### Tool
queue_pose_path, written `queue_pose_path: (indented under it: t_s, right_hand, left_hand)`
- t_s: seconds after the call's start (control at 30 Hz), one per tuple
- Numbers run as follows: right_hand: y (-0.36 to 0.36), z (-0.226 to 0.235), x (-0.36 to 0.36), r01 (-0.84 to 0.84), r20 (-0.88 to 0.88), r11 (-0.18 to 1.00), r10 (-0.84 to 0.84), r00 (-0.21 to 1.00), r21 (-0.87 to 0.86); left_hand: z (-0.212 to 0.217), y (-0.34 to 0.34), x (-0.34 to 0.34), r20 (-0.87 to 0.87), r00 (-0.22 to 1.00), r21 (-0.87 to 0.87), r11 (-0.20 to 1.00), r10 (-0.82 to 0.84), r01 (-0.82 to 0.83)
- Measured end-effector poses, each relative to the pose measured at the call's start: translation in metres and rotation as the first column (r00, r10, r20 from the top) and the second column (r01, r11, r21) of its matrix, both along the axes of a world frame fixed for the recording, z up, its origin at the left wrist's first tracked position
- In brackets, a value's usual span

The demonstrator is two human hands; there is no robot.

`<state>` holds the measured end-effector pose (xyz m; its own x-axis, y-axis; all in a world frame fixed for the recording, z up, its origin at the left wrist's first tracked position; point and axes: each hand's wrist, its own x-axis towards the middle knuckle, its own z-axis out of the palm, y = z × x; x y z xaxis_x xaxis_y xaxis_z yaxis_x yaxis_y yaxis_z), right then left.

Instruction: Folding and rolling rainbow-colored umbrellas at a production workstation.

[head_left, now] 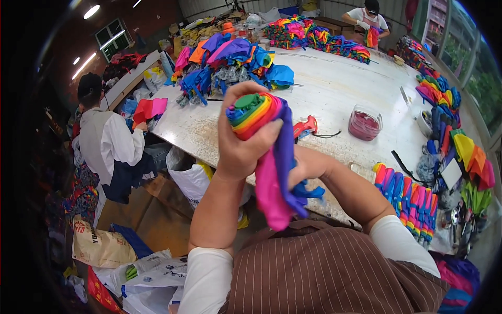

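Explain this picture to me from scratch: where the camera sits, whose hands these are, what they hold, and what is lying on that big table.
There is no machine here. The camera is worn on a person's head and looks down, so the forearms rising from the lower edge are that person's own; the wide lens bends straight edges.

The left hand grips the bunched top of a folded rainbow umbrella canopy, whose pink and blue cloth hangs down. The right hand is behind that cloth, mostly hidden.

Ahead is a long pale worktable. On it lie a heap of loose coloured canopies, a clear tub of dark red bits, a red hand tool, and a row of rolled umbrellas at the right.

Two other people work nearby, one on the left and one at the far end.
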<state>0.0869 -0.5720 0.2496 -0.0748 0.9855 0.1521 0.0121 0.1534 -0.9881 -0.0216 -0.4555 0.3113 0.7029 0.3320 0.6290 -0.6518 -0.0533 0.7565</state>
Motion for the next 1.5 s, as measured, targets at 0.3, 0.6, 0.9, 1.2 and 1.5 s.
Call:
queue_pose_path:
  t_s: [0.3, 0.6, 0.9, 1.2, 1.5]
  right_hand:
    - [-0.011, -0.015, 0.015, -0.328, -0.043, 0.943, 0.33, 0.943, 0.05]
    - [-0.029, 0.001, 0.013, -0.23, -0.088, 0.972, 0.225, 0.97, -0.054]
    - [-0.036, -0.037, 0.03, 0.506, 0.467, 0.86, -0.475, 0.746, 0.066]
    - [-0.049, -0.044, 0.057, 0.388, 0.41, 0.903, -0.429, 0.805, 0.182]
    - [-0.009, -0.036, -0.029, -0.373, -0.33, 0.846, 0.501, 0.8, 0.381]
  left_hand:
    - [0.008, -0.017, 0.006, 0.153, 0.984, 0.266, 0.955, 0.088, -0.127]
    - [0.007, -0.02, 0.028, 0.095, 0.989, 0.061, 0.993, -0.111, 0.106]
    - [-0.096, 0.019, 0.033, -0.057, 0.929, -0.357, 0.876, -0.366, 0.323]
    - [-0.08, 0.025, 0.02, -0.13, 0.963, -0.373, 0.911, -0.237, 0.174]
    - [-0.013, -0.025, -0.007, 0.158, 0.848, 0.027, 0.861, -0.506, 0.509]
